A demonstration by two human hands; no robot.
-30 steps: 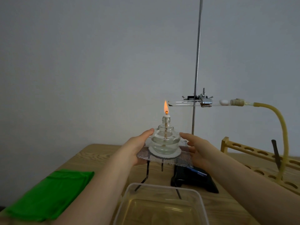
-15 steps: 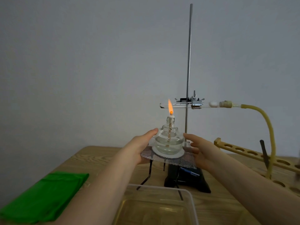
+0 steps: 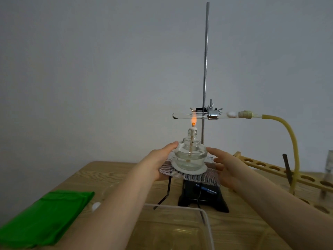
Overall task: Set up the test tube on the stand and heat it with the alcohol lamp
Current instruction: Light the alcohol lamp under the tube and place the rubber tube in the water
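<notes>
A glass test tube [image 3: 187, 116] lies horizontal in the metal clamp [image 3: 213, 112] of the stand, whose rod [image 3: 205, 69] rises from a black base [image 3: 203, 200]. Dark powder sits at the tube's closed left end. A stopper [image 3: 245, 114] and a yellow hose [image 3: 292, 139] leave its right end. The lit alcohol lamp [image 3: 191, 156] rests on a wire gauze [image 3: 209, 176] on a tripod. Its flame [image 3: 193, 120] licks the tube's underside. My left hand [image 3: 158, 162] grips the gauze's left edge, thumb against the lamp. My right hand [image 3: 228, 168] holds the right edge.
A wooden test tube rack [image 3: 266, 166] stands at the right, with the hose hanging down into it. A folded green cloth [image 3: 48, 213] lies at the front left. A transparent plastic tub [image 3: 180, 230] sits at the front edge, just before the tripod leg [image 3: 168, 188].
The lamp on its gauze has shifted right relative to the tube. The flame, first left of the tube's closed end, now burns under the tube's body. Both hands stayed on the gauze.
</notes>
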